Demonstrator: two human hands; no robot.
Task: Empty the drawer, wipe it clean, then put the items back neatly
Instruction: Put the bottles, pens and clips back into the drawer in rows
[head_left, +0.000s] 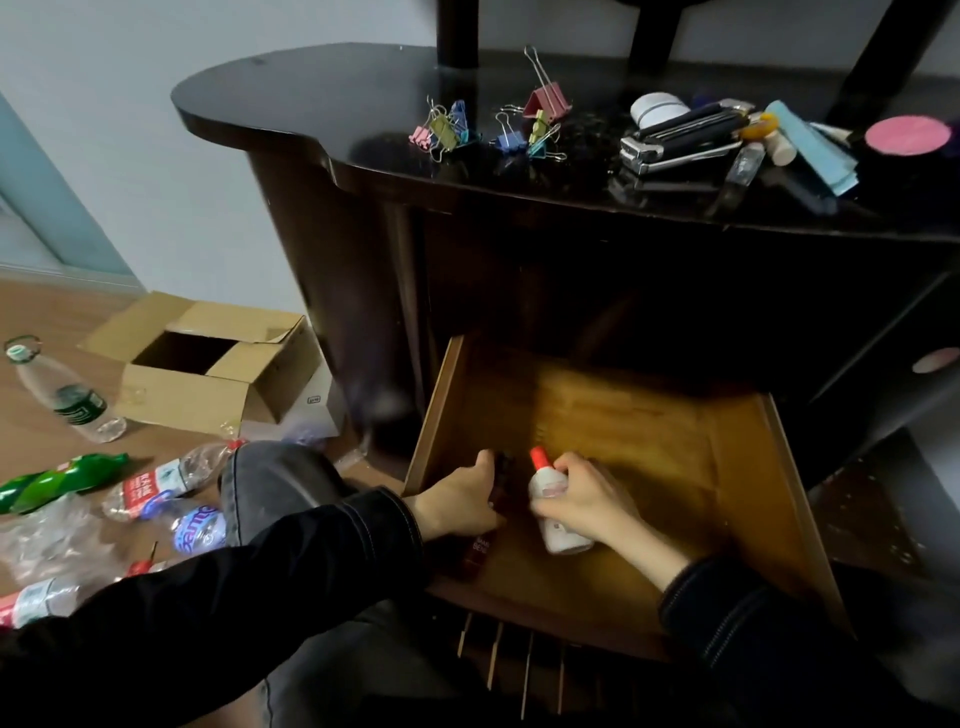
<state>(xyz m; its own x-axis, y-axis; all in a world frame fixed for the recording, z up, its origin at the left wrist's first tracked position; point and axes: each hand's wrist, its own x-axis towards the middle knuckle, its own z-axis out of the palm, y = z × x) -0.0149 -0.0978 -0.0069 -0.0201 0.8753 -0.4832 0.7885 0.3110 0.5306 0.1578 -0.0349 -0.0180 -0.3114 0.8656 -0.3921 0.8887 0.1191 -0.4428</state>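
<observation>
In the head view, the drawer (675, 431) stands pulled out, and both hands are inside it, at its front left corner. The left hand (462, 499) has its fingers curled round a dark bottle (480, 548), close to the drawer's left wall. The right hand (587, 493) grips a white glue bottle (561, 535) with a red cap, just beside the dark one. The rest of the drawer's floor looks bare.

Above the drawer, the tabletop (311, 104) carries binder clips (452, 127) and a stapler (670, 148), so I judge these two bottles are the last things to take out. To do it well, lift both straight up over the drawer's front edge, keep the glue cap upward, and set them above the drawer in a free place, apart from the clips.
</observation>
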